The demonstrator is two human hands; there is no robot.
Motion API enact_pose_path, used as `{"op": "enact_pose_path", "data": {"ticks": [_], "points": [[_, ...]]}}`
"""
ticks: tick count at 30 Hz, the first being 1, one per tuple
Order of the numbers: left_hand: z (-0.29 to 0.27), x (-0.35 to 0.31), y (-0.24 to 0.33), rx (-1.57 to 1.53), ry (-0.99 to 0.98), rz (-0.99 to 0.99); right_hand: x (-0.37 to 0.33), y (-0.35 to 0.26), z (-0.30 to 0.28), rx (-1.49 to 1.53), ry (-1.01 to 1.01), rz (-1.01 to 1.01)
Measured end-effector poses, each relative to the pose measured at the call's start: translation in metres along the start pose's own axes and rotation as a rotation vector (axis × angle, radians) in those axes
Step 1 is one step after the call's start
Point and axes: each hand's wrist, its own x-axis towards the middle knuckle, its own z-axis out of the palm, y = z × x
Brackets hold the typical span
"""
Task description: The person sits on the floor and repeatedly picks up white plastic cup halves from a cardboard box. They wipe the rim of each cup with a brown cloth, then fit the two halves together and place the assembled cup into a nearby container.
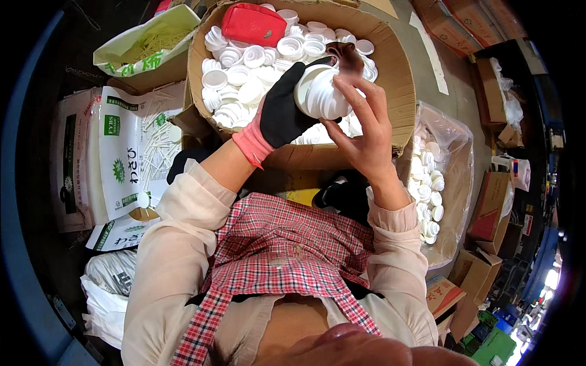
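Note:
My left hand [287, 107], in a black glove with a pink cuff, is wrapped round a ribbed white plastic cap [323, 94], perhaps more than one nested together. From the other side, the thumb and fingers of my bare right hand [366, 119] press on its ribbed edge. A blurred dark brown shape [345, 58] shows just beyond the fingertips; its kind cannot be made out. Below both hands stands a large cardboard box [397, 79] filled with loose white caps [229, 91]. A red pouch [253, 24] lies on top of them at the far side.
At the right, a lined box [455, 201] holds more white caps. On the left are a printed white bag [119, 152] with thin white plastic sticks [162, 137] on it, and an opened bag of pale strips [149, 46]. Cardboard boxes [491, 210] stand farther right.

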Motion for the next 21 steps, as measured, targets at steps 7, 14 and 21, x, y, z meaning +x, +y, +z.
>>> {"op": "enact_pose_path", "data": {"ticks": [7, 14, 21], "points": [[0.001, 0.002, -0.01, 0.042, 0.046, 0.088, -0.001, 0.006, 0.002, 0.028, -0.065, 0.032], [0.002, 0.0, -0.003, -0.201, 0.032, 0.003, 0.0, 0.005, 0.003, 0.015, -0.068, 0.023], [0.0, 0.006, 0.039, -0.542, 0.013, -0.42, -0.004, 0.008, 0.011, 0.002, -0.053, 0.084]]}}
